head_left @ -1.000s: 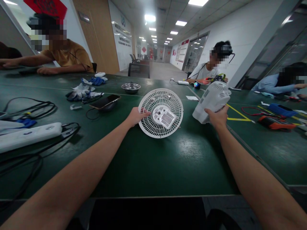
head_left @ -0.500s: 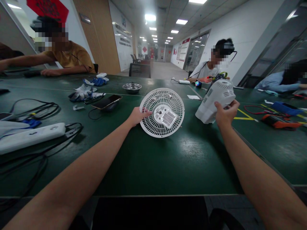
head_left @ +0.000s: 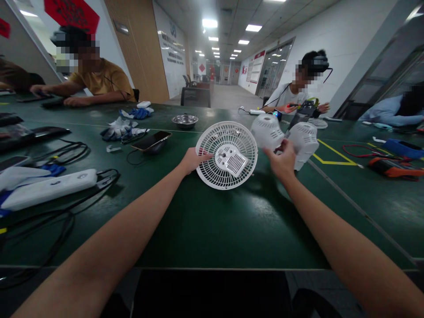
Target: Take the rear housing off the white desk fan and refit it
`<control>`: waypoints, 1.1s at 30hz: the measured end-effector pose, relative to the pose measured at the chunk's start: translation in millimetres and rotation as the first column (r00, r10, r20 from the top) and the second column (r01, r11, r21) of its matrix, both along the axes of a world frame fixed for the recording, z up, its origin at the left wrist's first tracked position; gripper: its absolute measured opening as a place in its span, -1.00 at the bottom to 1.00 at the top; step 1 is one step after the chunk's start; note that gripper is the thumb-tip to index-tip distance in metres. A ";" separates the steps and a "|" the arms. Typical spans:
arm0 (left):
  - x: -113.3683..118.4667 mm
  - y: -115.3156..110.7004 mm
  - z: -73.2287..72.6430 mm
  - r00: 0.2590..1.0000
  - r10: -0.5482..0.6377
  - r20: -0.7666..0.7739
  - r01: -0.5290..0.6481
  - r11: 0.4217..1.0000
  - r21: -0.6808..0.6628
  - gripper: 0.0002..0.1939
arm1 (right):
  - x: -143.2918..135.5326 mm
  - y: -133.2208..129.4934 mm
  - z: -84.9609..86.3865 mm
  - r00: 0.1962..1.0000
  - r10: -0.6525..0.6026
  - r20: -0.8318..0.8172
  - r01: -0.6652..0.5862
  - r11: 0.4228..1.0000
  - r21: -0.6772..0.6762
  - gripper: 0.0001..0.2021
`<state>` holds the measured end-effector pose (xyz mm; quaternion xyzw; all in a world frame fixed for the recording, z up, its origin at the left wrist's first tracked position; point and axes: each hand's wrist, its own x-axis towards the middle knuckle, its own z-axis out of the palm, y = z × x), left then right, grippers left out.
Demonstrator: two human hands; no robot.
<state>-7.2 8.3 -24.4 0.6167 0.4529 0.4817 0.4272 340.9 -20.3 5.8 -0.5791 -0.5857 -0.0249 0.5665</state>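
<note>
My left hand [head_left: 192,161] grips the left rim of a round white fan grille [head_left: 226,155], which is tilted up over the green table with its slotted centre plate facing me. To the right of the grille, my right hand [head_left: 282,158] has its fingers closed on a white plastic housing [head_left: 268,131] with slots, held near the grille's right rim. Close behind that hand stands another white slotted housing [head_left: 303,142]; whether the two housings are joined is hidden by the fingers.
A phone [head_left: 152,140], a metal bowl [head_left: 184,120] and crumpled gloves [head_left: 122,129] lie behind to the left. A white power strip [head_left: 53,190] with black cables is at the left. An orange meter [head_left: 394,168] lies right. Two people sit across the table.
My right hand has moved left toward the grille. Two white housing shapes now show where one was seen, one of them beside the grille. My left hand still holds the grille.
</note>
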 end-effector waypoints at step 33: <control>4.5 -10.0 11.7 0.998 0.026 0.051 -0.023 0.997 -0.067 -0.87 | -52.5 -27.2 -1.7 0.816 0.440 -0.374 -0.573 0.698 -0.430 -0.59</control>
